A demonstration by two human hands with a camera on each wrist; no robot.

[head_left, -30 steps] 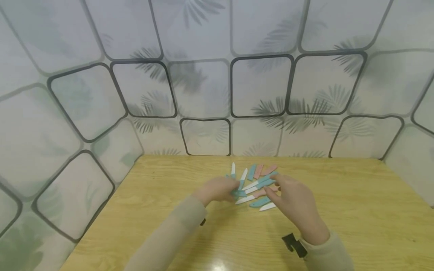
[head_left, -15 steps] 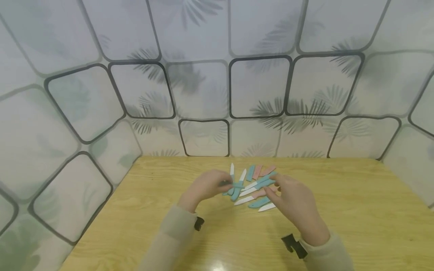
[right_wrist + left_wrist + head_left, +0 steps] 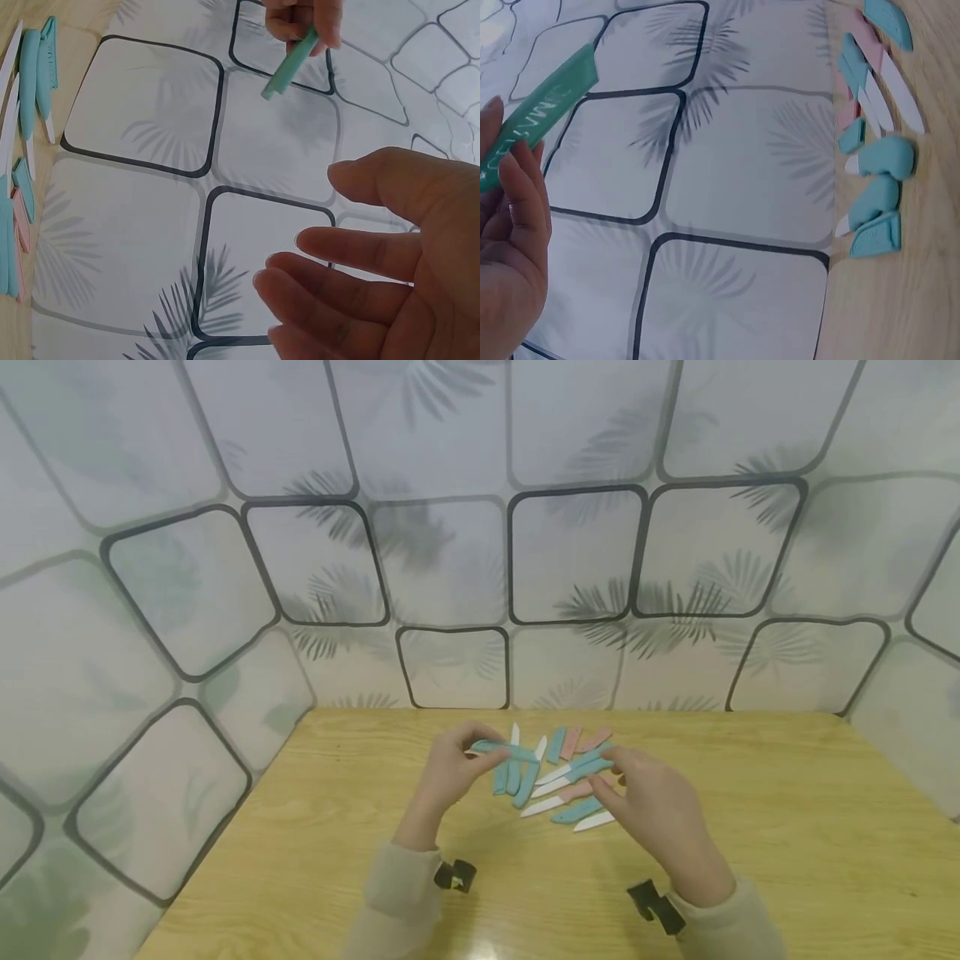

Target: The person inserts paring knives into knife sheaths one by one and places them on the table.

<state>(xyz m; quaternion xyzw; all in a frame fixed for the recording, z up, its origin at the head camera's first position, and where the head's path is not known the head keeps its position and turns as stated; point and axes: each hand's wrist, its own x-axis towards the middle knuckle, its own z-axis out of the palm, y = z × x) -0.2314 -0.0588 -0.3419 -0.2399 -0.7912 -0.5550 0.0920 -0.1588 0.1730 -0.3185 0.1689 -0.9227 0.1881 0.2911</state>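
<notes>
My left hand (image 3: 452, 770) pinches a teal knife sheath (image 3: 551, 101) with raised lettering, raised above the table and pointing right in the head view. Below it lie two teal-handled knives (image 3: 527, 785), white blades pointing away, beside another teal sheath (image 3: 500, 779). My right hand (image 3: 660, 810) hovers over the right side of the knives with its fingers relaxed and apart; in the right wrist view nothing is in it. Close to its fingertips are more teal-handled knives (image 3: 585, 767) and a pink-handled knife (image 3: 576, 791). The right hand partly hides a white blade (image 3: 592, 822).
Behind the knives lie a teal sheath (image 3: 556, 745) and pink sheaths (image 3: 571, 743). A teal piece (image 3: 574, 811) rests nearer the front. The wooden table (image 3: 795, 827) meets a patterned wall (image 3: 562, 668) at the back and another on the left.
My left hand has drawn back from among the knives, up and to the left, turning the teal sheath into view. The right hand has barely moved.
</notes>
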